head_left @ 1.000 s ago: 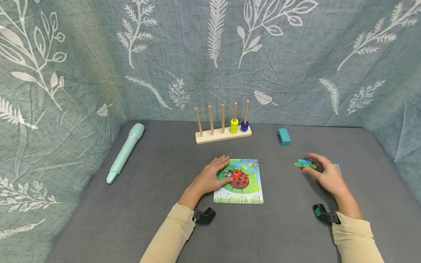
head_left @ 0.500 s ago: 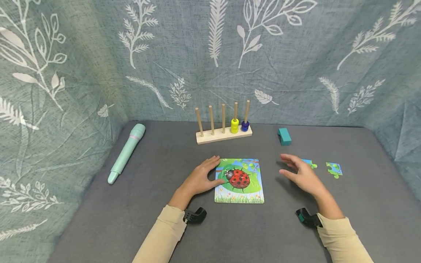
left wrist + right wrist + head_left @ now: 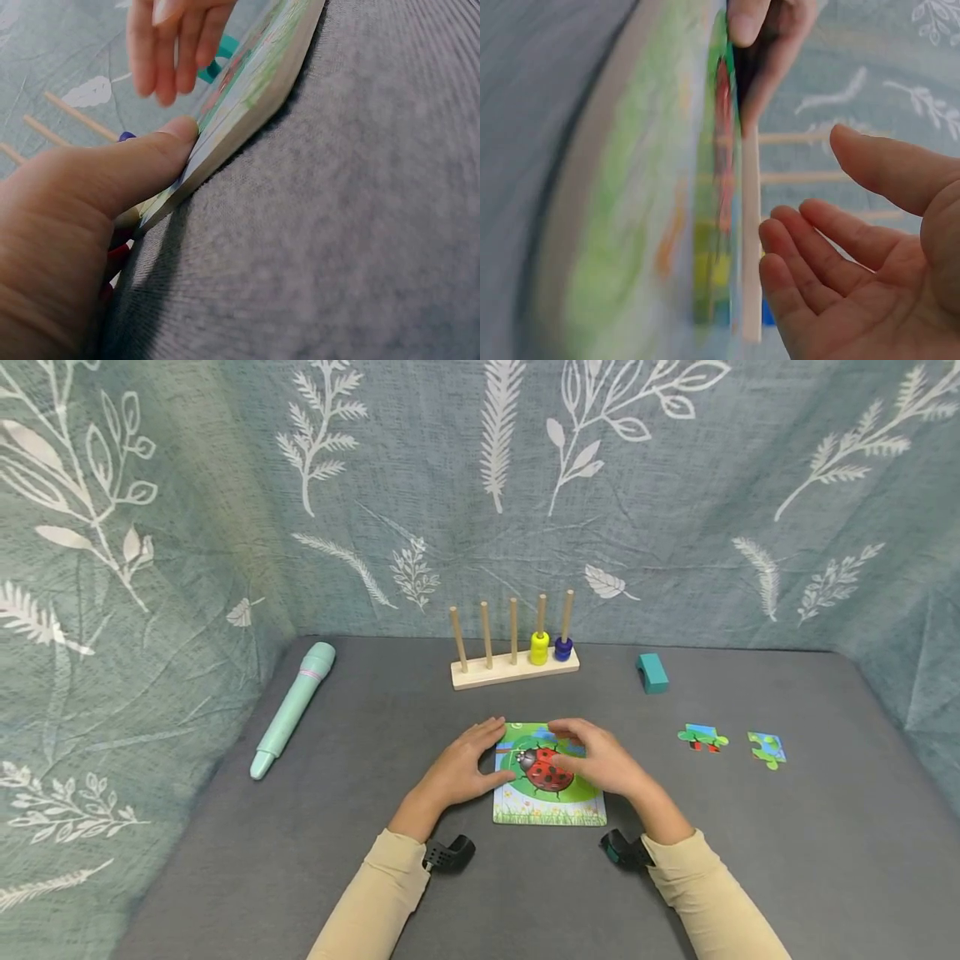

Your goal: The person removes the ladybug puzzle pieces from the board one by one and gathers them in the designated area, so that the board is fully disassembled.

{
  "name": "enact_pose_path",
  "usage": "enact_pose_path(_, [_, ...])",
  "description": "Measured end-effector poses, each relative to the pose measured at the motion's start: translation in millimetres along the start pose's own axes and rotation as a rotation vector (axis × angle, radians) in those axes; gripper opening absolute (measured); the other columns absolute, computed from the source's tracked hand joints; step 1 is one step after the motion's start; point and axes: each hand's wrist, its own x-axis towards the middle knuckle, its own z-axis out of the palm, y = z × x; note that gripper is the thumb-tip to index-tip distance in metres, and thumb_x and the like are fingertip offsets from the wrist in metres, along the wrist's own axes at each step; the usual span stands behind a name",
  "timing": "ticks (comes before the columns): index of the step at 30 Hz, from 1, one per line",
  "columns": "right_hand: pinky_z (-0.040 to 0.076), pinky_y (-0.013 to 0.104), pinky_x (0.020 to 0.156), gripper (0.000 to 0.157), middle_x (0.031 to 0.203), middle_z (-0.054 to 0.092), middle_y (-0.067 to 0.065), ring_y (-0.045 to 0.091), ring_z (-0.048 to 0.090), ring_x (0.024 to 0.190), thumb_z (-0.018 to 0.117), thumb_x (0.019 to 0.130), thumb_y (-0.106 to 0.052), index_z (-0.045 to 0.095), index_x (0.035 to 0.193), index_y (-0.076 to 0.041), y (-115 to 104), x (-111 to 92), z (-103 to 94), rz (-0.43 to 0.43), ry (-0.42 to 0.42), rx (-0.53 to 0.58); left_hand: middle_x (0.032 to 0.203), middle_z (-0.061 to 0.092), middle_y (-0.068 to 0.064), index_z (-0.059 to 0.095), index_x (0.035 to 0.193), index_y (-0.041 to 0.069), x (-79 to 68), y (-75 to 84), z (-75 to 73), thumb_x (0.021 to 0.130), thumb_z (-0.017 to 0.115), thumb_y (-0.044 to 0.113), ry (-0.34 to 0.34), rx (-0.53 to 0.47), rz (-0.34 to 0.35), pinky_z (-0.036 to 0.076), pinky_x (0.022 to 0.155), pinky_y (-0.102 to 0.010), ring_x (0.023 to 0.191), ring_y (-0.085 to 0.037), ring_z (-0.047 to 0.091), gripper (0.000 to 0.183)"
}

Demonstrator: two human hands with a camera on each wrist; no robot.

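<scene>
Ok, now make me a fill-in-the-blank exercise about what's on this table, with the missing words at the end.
1. The puzzle pictures a red, black-spotted ____.
2. In the head view, one loose piece and a second piece lie to the ____ of the puzzle.
3. On the wooden rack, ____ of the five pegs carry no beads.
4. The rightmost peg bears beads coloured ____.

Missing words: ladybug; right; three; dark blue.
</scene>
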Motion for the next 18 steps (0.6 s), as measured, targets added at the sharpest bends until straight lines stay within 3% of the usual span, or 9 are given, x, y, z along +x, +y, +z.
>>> enact_pose_path(8, [0.047,0.049,0.101,0.051,0.132,0.055,0.02,0.035,0.053,0.122,0.064,0.091,-0.018,0.049,0.134,0.004,-11,15,13.3,-0.003,-0.099,0.046,0.153,0.032,-0.01,0.037,0.147,0.008,0.7,0.5,-0.1,0.085,0.069,0.041,0.004,-0.009,0.001,0.028,0.117,-0.049,0.142,-0.03,0.028,0.076])
enact_pose_path(14, [0.053,0.044,0.091,0.044,0.119,0.061,0.021,0.032,0.06,0.108,0.065,0.089,-0.014,0.055,0.125,0.007,-13,17,22.1,-0.078,-0.064,-0.071,0.153,0.033,-0.011,0.038,0.146,0.007,0.7,1.8,-2.3,0.085,0.07,0.039,0.006,-0.015,-0.002,0.027,0.118,-0.048,0.142,-0.031,0.029,0.075])
enact_pose_path(18, [0.052,0.045,0.09,0.041,0.117,0.061,0.018,0.031,0.059,0.106,0.066,0.088,-0.01,0.056,0.124,0.006,-12,19,26.6,-0.058,-0.046,-0.083,0.152,0.034,-0.012,0.039,0.146,0.006,1.1,3.5,-3.3,0.085,0.07,0.038,0.007,-0.018,-0.003,0.026,0.118,-0.047,0.142,-0.031,0.029,0.075])
